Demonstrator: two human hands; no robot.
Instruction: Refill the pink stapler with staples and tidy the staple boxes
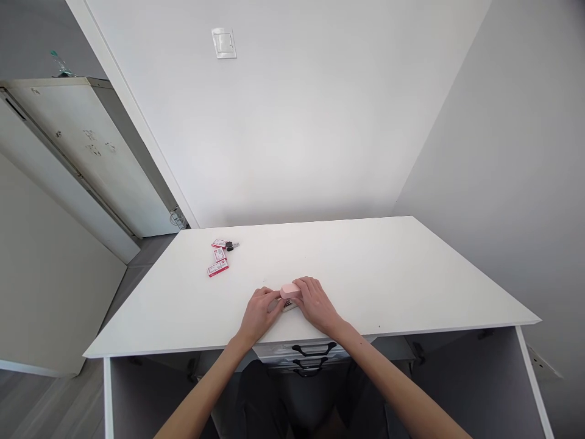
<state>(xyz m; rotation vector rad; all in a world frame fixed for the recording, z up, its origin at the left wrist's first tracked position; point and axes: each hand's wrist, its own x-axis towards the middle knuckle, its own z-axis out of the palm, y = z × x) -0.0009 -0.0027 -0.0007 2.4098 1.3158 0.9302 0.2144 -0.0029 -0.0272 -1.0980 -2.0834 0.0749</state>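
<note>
We sit at a white desk [365,262] with both hands together near the middle of its front edge. Our right hand [315,305] grasps the right end of a pink block [289,291], its fingers curled over the top. The fingertips of our left hand [260,311] meet at the block's left end; we cannot tell whether they pinch it or only touch it. Just under the block, between our hands, lies a small pale thing [289,306] with dark specks, too partly hidden to name. Farther back and to our left, well apart from our hands, three small red-and-white boxes [218,268] lie near one another, with a black-headed key [230,246] beside the back ones. Below the desktop we see drawers with black handles [314,350], and on the white wall [320,122] ahead, a light switch [223,43].
</note>
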